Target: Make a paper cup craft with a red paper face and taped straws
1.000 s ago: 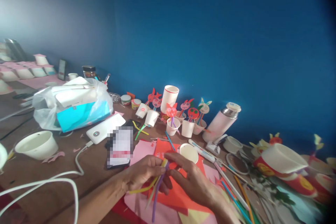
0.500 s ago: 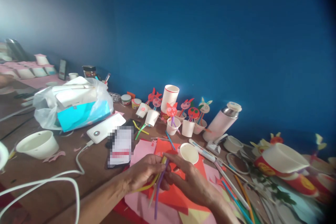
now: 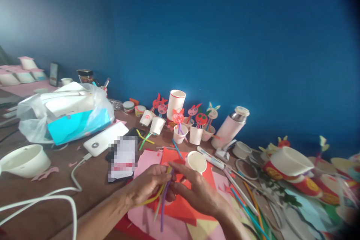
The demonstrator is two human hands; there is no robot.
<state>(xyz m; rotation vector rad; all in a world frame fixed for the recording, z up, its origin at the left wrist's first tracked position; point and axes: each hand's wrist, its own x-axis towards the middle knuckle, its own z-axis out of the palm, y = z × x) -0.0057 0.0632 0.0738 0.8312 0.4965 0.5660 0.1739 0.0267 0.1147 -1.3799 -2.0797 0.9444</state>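
Observation:
My left hand point(image 3: 147, 185) is closed around a small bundle of drinking straws point(image 3: 162, 202), yellow, purple and pale, whose ends hang down toward me. My right hand point(image 3: 197, 191) pinches the top of the same bundle, its other fingers stretched out. Both hands hover over red and pink paper sheets point(image 3: 180, 210) on the brown table point(image 3: 92, 180). A small white paper cup point(image 3: 196, 162) stands just beyond my fingers.
Paper cups with paper animal heads on straws point(image 3: 194, 125) line the blue wall, beside a white flask point(image 3: 229, 127). A phone point(image 3: 122, 157), power bank point(image 3: 105, 138), bagged tissue box point(image 3: 66, 114), white bowl point(image 3: 24, 160), cable point(image 3: 56, 198) lie left; loose straws point(image 3: 247, 206) and bowls point(image 3: 289, 163) lie right.
The view has shifted a little to the right, so everything sits further left. My hands stay on the straw bundle, with the right fingers closing in on its top.

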